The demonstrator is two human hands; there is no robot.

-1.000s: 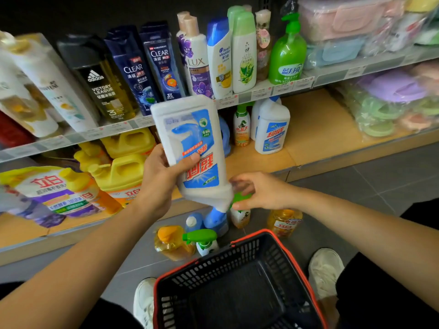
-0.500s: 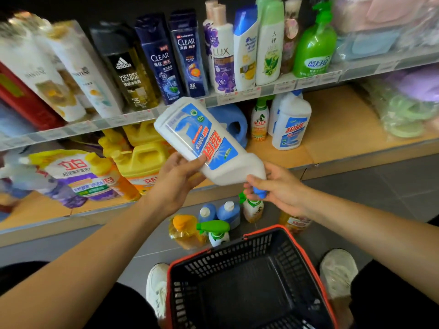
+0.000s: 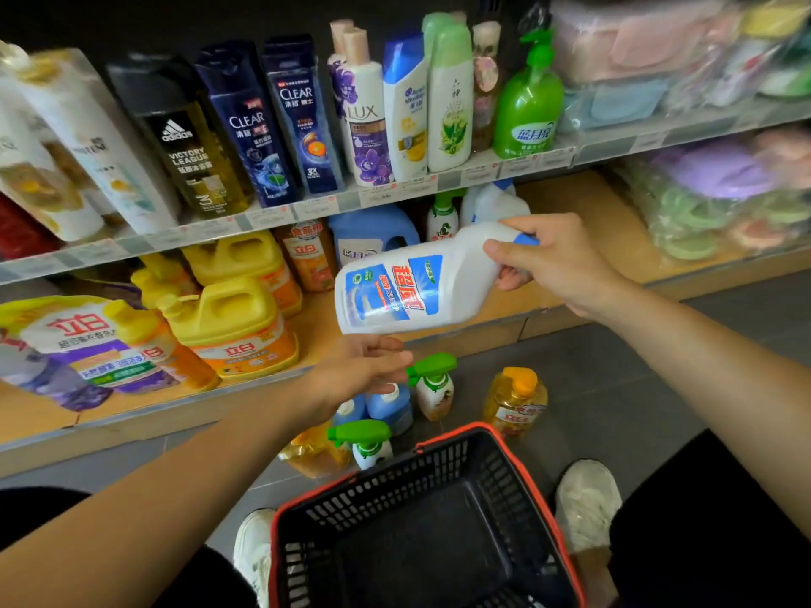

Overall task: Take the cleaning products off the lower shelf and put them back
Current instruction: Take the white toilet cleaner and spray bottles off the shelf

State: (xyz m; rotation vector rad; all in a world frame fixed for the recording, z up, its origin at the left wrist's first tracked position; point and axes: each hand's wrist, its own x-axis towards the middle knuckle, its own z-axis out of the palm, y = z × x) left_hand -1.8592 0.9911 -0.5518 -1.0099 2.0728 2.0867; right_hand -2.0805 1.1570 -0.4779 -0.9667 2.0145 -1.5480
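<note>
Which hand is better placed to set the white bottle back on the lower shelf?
Probably right. The right hand grips the white bottle by its neck, over the lower shelf; the left hand is open beneath its base.

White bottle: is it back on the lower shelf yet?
No, the right hand holds the white bottle by its neck, tipped sideways in the air over the lower shelf.

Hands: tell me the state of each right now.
Left hand: open, just under the bottle; contact cannot be told.
Right hand: holding the bottle by its neck.
</note>
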